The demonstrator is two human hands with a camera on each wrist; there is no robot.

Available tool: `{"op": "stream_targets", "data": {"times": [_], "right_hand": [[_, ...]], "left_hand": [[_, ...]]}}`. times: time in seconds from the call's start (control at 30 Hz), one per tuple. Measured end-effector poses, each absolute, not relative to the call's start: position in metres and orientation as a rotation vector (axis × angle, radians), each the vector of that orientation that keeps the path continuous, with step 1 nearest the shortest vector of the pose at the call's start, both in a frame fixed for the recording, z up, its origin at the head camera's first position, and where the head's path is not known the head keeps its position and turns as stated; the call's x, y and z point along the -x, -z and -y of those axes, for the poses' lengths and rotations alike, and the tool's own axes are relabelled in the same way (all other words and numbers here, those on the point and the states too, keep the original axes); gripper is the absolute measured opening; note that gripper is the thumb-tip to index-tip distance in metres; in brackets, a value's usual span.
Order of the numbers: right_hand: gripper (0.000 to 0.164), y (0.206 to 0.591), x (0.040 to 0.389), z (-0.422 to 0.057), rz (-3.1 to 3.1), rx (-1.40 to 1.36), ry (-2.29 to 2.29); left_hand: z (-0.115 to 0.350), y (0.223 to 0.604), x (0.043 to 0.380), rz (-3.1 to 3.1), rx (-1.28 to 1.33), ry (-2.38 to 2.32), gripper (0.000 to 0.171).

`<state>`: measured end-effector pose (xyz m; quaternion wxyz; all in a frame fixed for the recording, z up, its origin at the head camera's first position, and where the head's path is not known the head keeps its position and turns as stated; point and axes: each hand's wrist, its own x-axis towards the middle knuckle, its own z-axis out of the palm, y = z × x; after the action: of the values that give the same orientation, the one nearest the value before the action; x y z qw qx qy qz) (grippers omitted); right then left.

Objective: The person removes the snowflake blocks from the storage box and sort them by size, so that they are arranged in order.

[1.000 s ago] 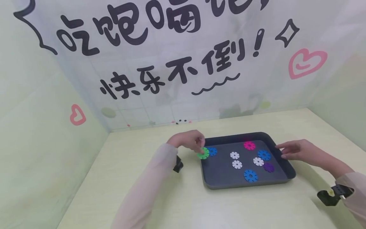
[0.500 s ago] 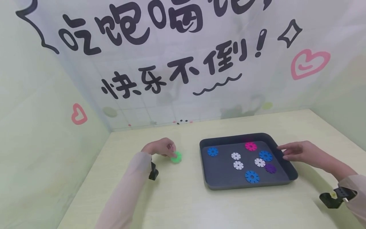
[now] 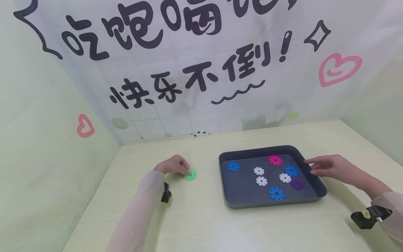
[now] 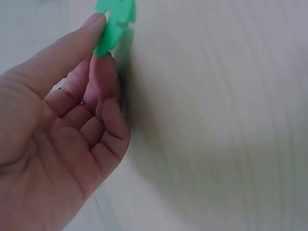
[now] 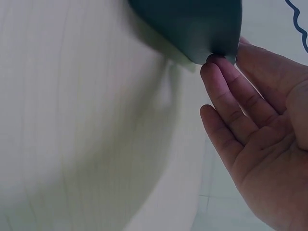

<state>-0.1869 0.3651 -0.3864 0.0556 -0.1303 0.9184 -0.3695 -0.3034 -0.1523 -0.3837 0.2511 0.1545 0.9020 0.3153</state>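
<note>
A green notched plastic disc (image 3: 190, 174), a snowflake-shaped connecting piece, is pinched between the thumb and finger of my left hand (image 3: 174, 165). In the left wrist view the green disc (image 4: 115, 24) stands tilted at the fingertips near the tabletop. My right hand (image 3: 330, 167) touches the right side of a dark grey tray (image 3: 236, 204) with its fingers fairly straight. The right wrist view shows those fingertips (image 5: 214, 72) against the tray's outer wall (image 5: 192, 24). In the tray lie blue discs (image 3: 277, 193), white discs (image 3: 261, 181), a pink disc (image 3: 275, 160) and a purple disc (image 3: 296, 184).
The pale wooden table (image 3: 201, 227) stretches around the tray, with the green disc left of it. A printed cloth wall (image 3: 189, 115) stands behind, and side walls rise at left and right. Small black devices are strapped to both wrists.
The left hand has carried the green disc out from the tray's left edge, leftward over the table, and lowered it slightly. The right hand stays at the tray's right side.
</note>
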Motion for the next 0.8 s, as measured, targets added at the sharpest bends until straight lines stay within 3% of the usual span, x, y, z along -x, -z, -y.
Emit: {"op": "stream_targets", "data": {"times": [0.57,0.8], "right_hand": [[0.046,0.385,0.187,-0.364,-2.789,0.397,1.138],[0.047,0.386,0.185,-0.364,-2.791,0.372,1.124]], "left_hand": [[0.146,0.379,0.299,-2.484,-0.440,-0.852,0.021],[0.120,0.361,0.294,-2.475,-0.595,-0.858,0.018]]}}
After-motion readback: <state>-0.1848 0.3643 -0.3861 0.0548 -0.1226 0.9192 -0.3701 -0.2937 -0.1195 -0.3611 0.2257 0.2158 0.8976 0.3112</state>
